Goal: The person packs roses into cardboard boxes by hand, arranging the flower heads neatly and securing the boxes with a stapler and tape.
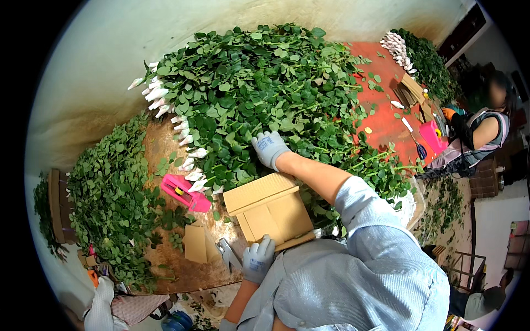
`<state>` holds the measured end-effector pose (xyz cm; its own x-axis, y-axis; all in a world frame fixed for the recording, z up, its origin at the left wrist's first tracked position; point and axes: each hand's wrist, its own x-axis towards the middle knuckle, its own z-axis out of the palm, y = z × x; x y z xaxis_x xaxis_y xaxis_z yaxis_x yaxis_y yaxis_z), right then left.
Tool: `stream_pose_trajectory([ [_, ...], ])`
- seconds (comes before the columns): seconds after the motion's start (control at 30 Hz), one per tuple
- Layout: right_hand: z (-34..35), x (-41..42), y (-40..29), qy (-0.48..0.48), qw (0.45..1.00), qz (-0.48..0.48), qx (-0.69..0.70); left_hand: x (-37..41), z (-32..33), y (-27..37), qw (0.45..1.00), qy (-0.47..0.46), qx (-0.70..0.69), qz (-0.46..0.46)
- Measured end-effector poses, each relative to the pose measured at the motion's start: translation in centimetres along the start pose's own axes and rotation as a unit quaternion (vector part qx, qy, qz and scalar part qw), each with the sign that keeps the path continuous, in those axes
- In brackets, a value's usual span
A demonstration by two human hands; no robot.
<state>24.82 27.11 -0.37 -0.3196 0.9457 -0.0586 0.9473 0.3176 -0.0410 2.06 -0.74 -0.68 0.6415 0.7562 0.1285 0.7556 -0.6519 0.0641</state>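
My right hand [270, 149], in a grey work glove, reaches into a broad heap of leafy rose stems [256, 95]. Its fingertips are among the leaves, so I cannot tell whether they grip a stem. White-wrapped flower heads [157, 93] line the heap's left side. Close to my body lies a folded corrugated cardboard wrap [273, 215]. My left hand [258, 258], also gloved, holds its lower left edge, fingers on top. A metal stapler [227, 253] lies just left of that hand, beside a smaller piece of cardboard [195, 243].
A pink tape dispenser [185, 193] sits on the wooden table [194, 276]. More leafy stems [112, 198] cover its left side. On the red tabletop [379, 120] are scissors [415, 138], cardboard pieces [410, 91] and another pink dispenser [432, 136]. A co-worker [480, 128] stands beyond.
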Motion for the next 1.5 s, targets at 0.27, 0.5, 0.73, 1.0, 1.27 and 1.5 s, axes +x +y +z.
stream_pose_trajectory([
  [0.27,-4.8,-0.2,1.1,0.038,0.996,-0.011,-0.076,-0.2,-0.5,0.5,0.999,0.022,-0.037,-0.014],
  [0.5,-14.9,-1.4,4.5,0.274,0.952,-0.065,0.116,-0.3,-0.8,0.6,0.996,0.029,-0.075,-0.031],
  [0.73,-19.5,-2.6,5.8,0.219,0.956,0.006,0.193,-0.7,-1.1,1.1,0.994,0.002,-0.097,-0.052],
  [1.0,-26.0,-5.4,4.1,0.372,0.928,-0.021,-0.009,-0.7,-0.9,1.4,0.990,0.029,-0.125,-0.066],
  [1.27,-19.6,-10.0,0.4,0.123,0.977,-0.069,-0.157,-0.5,-0.8,1.2,0.990,0.021,-0.120,-0.071],
  [1.5,-12.9,-12.0,-2.6,-0.043,0.983,-0.137,-0.116,-0.6,-0.5,1.1,0.990,0.032,-0.117,-0.077],
])
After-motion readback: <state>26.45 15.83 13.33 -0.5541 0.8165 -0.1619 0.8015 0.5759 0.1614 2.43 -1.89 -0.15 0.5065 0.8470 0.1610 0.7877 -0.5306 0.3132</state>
